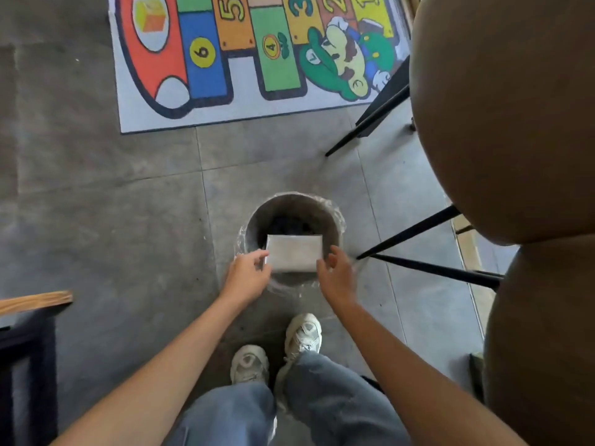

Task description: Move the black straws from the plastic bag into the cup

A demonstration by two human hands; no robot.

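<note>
A flat, pale rectangular plastic bag (293,252) hangs level over the open mouth of a round grey bin (257,217) lined with clear plastic. My left hand (248,275) pinches the bag's left edge with thumb and fingertips. My right hand (336,275) holds its lower right corner, fingers curled. The bag looks flat, and I cannot tell whether anything is inside it. Dark contents lie at the bottom of the bin. No black straws and no cup are in view.
I stand on grey floor tiles, my pale shoes (277,349) just behind the bin. Brown padded chairs (502,117) with thin black legs (418,226) crowd the right. A colourful hopscotch rug (251,59) lies ahead. A wooden table edge (35,300) juts in at left.
</note>
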